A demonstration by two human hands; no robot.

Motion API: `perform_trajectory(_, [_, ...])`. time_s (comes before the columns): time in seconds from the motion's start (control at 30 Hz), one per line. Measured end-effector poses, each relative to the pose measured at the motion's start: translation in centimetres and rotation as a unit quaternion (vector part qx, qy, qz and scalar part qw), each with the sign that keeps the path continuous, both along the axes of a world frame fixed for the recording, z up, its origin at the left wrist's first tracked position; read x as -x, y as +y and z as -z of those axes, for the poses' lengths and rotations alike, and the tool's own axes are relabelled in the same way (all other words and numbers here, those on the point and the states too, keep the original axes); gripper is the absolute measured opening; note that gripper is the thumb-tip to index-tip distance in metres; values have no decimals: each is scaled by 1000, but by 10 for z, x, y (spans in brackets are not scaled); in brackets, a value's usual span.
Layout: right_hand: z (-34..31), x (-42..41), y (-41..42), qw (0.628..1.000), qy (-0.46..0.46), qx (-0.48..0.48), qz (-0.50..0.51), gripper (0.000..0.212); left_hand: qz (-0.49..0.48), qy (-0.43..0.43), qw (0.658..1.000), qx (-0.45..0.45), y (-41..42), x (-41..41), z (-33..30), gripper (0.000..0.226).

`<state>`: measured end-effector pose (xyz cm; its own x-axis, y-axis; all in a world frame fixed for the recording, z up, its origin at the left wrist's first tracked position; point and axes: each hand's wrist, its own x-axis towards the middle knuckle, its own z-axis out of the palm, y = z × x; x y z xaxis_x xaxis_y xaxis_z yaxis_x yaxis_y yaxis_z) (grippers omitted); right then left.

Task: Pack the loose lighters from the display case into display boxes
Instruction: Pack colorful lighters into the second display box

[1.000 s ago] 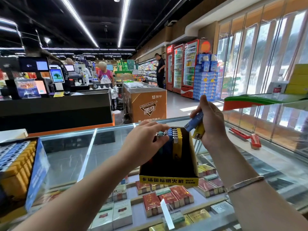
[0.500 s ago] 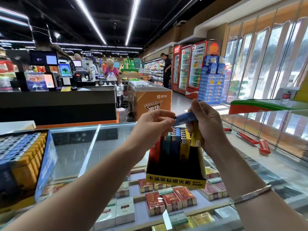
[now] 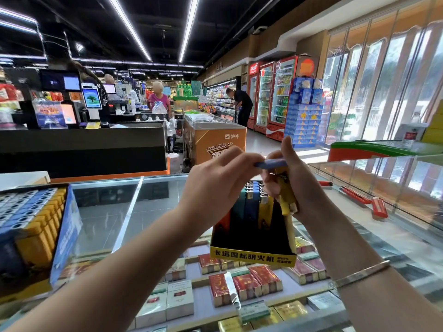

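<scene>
- Above the glass counter [image 3: 107, 212], near its middle, the left hand [image 3: 215, 188] and right hand [image 3: 297, 185] meet over a yellow box [image 3: 251, 257] that stands on the glass.
- The left hand's fingertips curl to pinch one end of a blue lighter [image 3: 269, 164], which lies level between the two hands; the right hand's thumb and forefinger appear to pinch its other end.
- The right hand's lower fingers wrap a yellow lighter [image 3: 286, 200], held upright just beside the box's right wall.
- Inside the box, a far row of lighters stands upright; the near part is dark and looks unfilled.
- At far right on the glass, red lighters [image 3: 354, 195] lie loose, well apart from the box.
- At left, a blue box [image 3: 64, 236] looks full already.
- The step in hand seems to be passing the blue lighter to the left hand for slotting.
- To do it well, the right hand should let go only once the left has a firm pinch.
- The lighter then wants turning upright, metal cap up, to match the row.
- It should go down snug against the standing ones, so that no gap lets them lean.
- The box is light card and may slide or tip; the right hand could steady its wall.
- The yellow lighter should stay firmly wrapped meanwhile, lest it drop onto the glass.
</scene>
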<state>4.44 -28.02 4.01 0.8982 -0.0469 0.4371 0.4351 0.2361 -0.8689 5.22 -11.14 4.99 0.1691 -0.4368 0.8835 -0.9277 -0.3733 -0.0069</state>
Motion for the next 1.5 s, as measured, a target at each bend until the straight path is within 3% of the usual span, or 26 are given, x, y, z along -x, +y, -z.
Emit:
perform_trajectory(0.13, [-2, 0, -8, 995, 8, -12, 103, 42, -39, 39, 997, 53, 5, -5, -7, 33])
perform_trajectory(0.3, [-2, 2, -28, 966, 43, -114, 229, 21, -89, 54, 994, -34, 9, -16, -7, 27])
perform_trajectory(0.5, [3, -3, -22, 962, 101, -116, 227, 20, -141, -11, 979, -147, 5, -15, 8, 22])
perform_trajectory(0.8, [2, 1, -18, 951, 112, -143, 252, 27, -188, -91, 966, -153, -14, -12, 34, 14])
perform_trajectory(1.0, [2, -2, -18, 951, 113, -131, 256, 31, -190, -48, 967, -164, -11, -11, 37, 21])
perform_trajectory(1.23, [2, -4, -24, 935, 105, -228, 250, 27, -161, 52, 971, -168, -8, -11, 34, 26])
perform_trajectory(1.37, [-1, -5, -21, 938, 82, -264, 209, 29, -153, 55, 974, -157, -11, -7, 33, 36])
perform_trajectory(1.5, [-3, -4, -3, 951, 12, -254, 176, 32, -91, 192, 975, -65, -21, 8, 26, 41])
